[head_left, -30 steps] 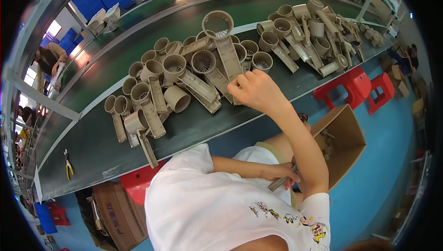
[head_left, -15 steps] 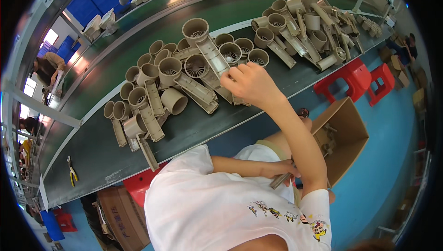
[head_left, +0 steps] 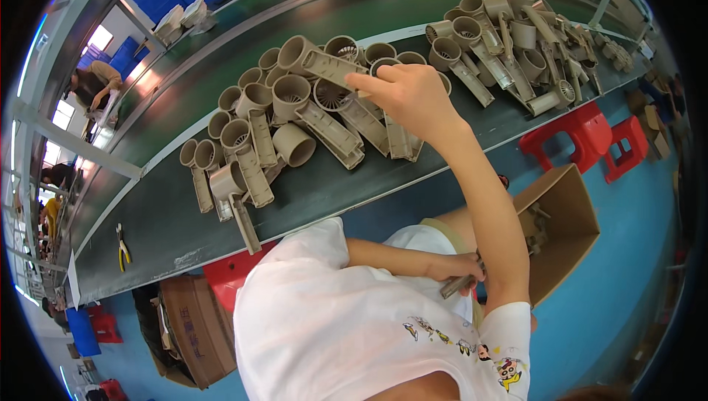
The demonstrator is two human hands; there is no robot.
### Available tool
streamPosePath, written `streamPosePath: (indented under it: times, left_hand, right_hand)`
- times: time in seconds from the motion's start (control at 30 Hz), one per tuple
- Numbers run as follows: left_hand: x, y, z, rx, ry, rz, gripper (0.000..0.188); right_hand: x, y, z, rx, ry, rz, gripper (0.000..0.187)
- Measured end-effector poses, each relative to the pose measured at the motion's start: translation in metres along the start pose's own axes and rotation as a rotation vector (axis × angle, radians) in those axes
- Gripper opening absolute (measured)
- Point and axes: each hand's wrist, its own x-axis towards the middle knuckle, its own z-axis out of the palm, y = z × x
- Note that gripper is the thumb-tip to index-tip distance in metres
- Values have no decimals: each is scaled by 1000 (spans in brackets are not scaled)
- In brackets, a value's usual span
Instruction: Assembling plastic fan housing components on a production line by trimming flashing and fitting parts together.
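Head view: outstretched right hand (head_left: 413,100) holds a beige part (head_left: 327,66) palm-down.

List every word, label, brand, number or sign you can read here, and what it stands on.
Carton, lower left: dark printed characters on brown board; I won't copy them out.
White shirt: small cartoon figures; any lettering is too small to read.
Beige parts and pliers: no readable text.
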Motion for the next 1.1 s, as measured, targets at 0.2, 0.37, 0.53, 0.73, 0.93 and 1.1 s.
streamPosePath:
  times: [0.2, 0.37, 0.53, 0.73, 0.93, 1.1]
  left_hand:
    - [-1, 15, -13, 45, 55, 219, 28]
    - [-24, 59, -11, -212, -166, 280, 31]
    - [-10, 76, 15, -246, -494, 187, 55]
    - [28, 69, 49, -524, -799, -69, 66]
    - [62, 68, 66, -1061, -1126, -293, 57]
    - [78, 62, 71, -1312, -1226, -399, 52]
  right_hand:
    - [-41, -21, -61, 389, 141, 412, 31]
    - [-156, -20, -145, 600, 654, 811, 34]
    - [-258, -32, -194, 692, 983, 1058, 32]
    - [-296, -61, -196, 584, 1062, 1087, 30]
    - [-300, -72, -213, 641, 1012, 1212, 30]
    - [-309, -76, -214, 570, 1000, 1295, 29]
